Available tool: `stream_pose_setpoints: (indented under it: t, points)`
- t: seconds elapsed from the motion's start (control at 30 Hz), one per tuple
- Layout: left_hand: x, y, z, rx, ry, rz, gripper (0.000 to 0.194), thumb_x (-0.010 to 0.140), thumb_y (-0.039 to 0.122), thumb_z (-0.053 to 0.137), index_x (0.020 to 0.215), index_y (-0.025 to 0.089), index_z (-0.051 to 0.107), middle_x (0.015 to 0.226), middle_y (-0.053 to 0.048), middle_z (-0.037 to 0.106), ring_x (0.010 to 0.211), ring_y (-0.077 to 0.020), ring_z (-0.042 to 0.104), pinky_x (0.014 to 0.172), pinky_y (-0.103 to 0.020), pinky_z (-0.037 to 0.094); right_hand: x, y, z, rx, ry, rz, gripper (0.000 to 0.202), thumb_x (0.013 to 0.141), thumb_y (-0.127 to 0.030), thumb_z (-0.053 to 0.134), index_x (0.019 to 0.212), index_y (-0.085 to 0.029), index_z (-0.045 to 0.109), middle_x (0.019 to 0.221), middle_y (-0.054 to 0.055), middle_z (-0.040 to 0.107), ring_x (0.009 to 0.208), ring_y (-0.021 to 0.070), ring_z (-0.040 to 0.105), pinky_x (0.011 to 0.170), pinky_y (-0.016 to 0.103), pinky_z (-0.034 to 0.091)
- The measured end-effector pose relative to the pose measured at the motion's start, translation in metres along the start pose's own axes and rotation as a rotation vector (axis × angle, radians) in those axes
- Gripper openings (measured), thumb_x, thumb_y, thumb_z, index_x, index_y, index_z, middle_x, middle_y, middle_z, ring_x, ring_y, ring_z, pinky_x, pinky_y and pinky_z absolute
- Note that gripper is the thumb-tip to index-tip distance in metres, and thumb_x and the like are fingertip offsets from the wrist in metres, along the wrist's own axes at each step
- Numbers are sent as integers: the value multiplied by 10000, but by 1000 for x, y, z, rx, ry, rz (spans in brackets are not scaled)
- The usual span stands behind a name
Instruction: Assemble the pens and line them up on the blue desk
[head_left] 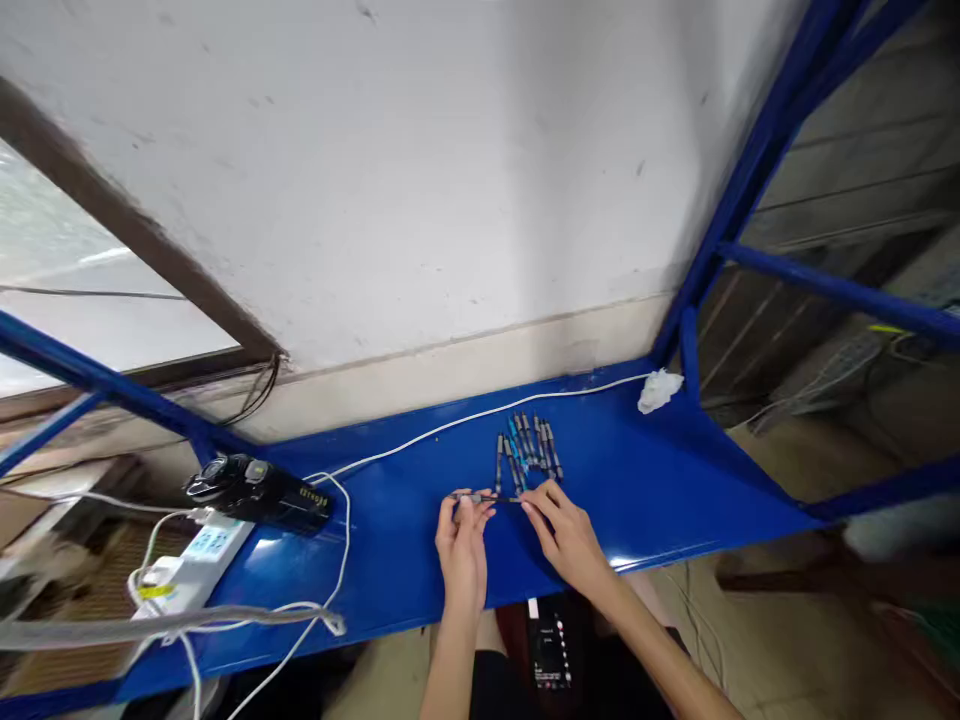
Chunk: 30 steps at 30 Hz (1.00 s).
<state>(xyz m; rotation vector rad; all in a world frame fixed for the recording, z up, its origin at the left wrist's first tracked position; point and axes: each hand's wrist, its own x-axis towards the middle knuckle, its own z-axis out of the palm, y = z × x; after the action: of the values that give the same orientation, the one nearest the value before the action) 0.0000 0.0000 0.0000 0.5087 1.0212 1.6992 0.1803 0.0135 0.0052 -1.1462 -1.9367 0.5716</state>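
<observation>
Above the front part of the blue table (405,550), my left hand (463,545) is closed on the grey end of a thin pen-like piece (502,499). The fingertips of my right hand (566,530) pinch the dark, narrow right end of the same piece, which lies roughly level between the two hands. Just beyond my hands, several grey and dark pens (551,448) lie side by side on the table, with a bright blue one (516,440) among them.
At the left are a black device (274,495) and a white power strip (199,565) with tangled white cables (346,530). A crumpled white tissue (660,390) lies back right. Blue frame posts (724,220) flank the table; a phone (549,645) is below its front edge.
</observation>
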Motion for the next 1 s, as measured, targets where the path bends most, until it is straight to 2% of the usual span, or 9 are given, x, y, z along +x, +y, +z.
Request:
stream_pose_setpoints:
  t: [0.27,0.7,1.0]
  points:
    - [-2,5,3,-39,82,65,394,939,501,794,1154,227,613,1127,-114,801,1077,-265,789,920,-375,579,2,-6,-4,-26,60,24,266,1135,-294,452,1247,-273,692,1098,75,680,962,218,731,874,339,590]
    - [-1,6,2,-41,94,73,404,948,521,774,1171,247,576,1139,-110,807,1098,-277,793,931,-391,579,1,-6,-5,22,49,77,255,1139,-317,450,1247,-278,678,1125,74,670,997,223,728,906,342,568]
    - [-6,4,6,112,-19,45,410,978,521,736,1214,221,588,1153,-142,810,1015,-235,799,915,-363,602,2,-4,-5,14,19,41,284,1137,-300,443,1272,-280,693,1116,76,687,1003,224,738,898,339,590]
